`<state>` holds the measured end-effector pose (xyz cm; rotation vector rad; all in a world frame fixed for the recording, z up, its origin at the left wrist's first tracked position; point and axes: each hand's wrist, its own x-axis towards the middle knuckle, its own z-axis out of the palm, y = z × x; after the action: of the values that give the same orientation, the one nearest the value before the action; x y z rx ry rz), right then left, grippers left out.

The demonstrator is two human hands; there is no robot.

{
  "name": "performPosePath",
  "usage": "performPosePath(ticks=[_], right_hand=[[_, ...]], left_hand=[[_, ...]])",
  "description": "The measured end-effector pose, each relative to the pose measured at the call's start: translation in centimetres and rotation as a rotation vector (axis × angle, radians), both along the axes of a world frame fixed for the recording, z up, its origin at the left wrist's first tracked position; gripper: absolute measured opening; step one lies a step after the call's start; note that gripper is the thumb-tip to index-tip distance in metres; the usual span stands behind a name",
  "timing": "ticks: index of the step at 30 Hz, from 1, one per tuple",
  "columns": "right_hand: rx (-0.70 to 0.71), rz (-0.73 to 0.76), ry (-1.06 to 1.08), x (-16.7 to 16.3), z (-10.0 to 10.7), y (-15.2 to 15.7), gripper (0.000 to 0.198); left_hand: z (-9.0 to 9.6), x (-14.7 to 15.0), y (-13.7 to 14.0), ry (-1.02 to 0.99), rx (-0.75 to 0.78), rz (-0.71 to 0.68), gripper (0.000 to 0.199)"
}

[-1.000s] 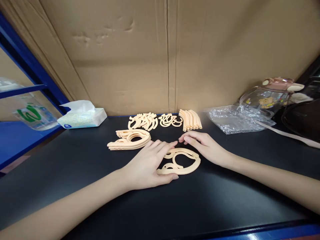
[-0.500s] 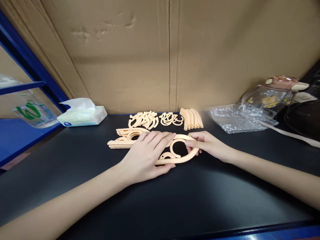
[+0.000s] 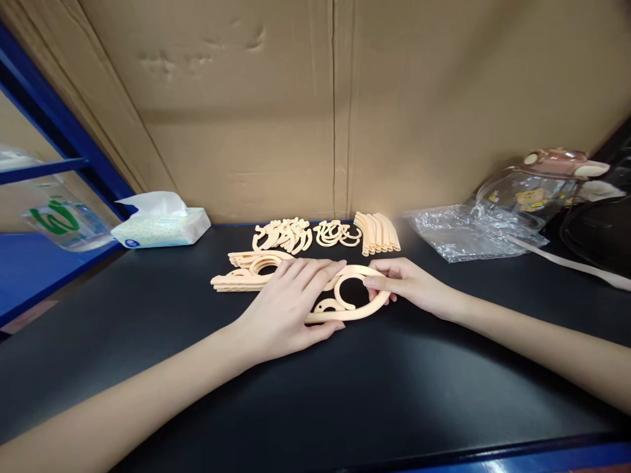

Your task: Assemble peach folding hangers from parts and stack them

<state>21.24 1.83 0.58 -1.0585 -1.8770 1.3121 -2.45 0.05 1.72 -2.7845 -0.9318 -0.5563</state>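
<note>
A beige plastic folding clothes hanger [image 3: 373, 311] lies folded between my hands, just over the black tabletop. Across its left part spreads my left hand [image 3: 290, 299], fingers along the far edge and thumb along the near edge; that part is hidden beneath the palm. My right hand [image 3: 392, 279] pinches its rounded right end, the thumb on top beside the ring-shaped hook [image 3: 337, 290]. Left of my left hand is a stack of similar folded hangers [image 3: 239, 284], partly covered by that hand.
Along the cardboard wall [image 3: 246, 131] lie loose curved arms [image 3: 283, 235], small hooks [image 3: 335, 233] and a row of curved bars [image 3: 378, 233]. A tissue pack [image 3: 165, 228] sits at back left. Clear plastic bags [image 3: 451, 230] and a transparent bottle [image 3: 527, 194] with a strap are at right.
</note>
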Motion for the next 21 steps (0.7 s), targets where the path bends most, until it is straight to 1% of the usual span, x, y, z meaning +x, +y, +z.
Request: performPosePath(ticks=[4,8,14,21], right_hand=[[-0.014,-0.022,0.004,-0.07,0.08,-0.06,0.039],[0.012,0.004,-0.014,0.03,-0.14,-0.01,0.037],[0.022,0.017,-0.025,0.12,-0.27,0.01,0.034],[0.039,0.014,-0.025,0.17,-0.45,0.05,0.036]], left_hand=[[-0.01,-0.01,-0.05,-0.034,-0.094,0.013,0.073],[0.0,0.04,-0.06,-0.048,-0.14,0.019,0.074],[0.0,0.06,-0.08,-0.089,-0.151,0.001,0.073],[0.1,0.04,-0.16,-0.051,-0.131,0.0,0.072]])
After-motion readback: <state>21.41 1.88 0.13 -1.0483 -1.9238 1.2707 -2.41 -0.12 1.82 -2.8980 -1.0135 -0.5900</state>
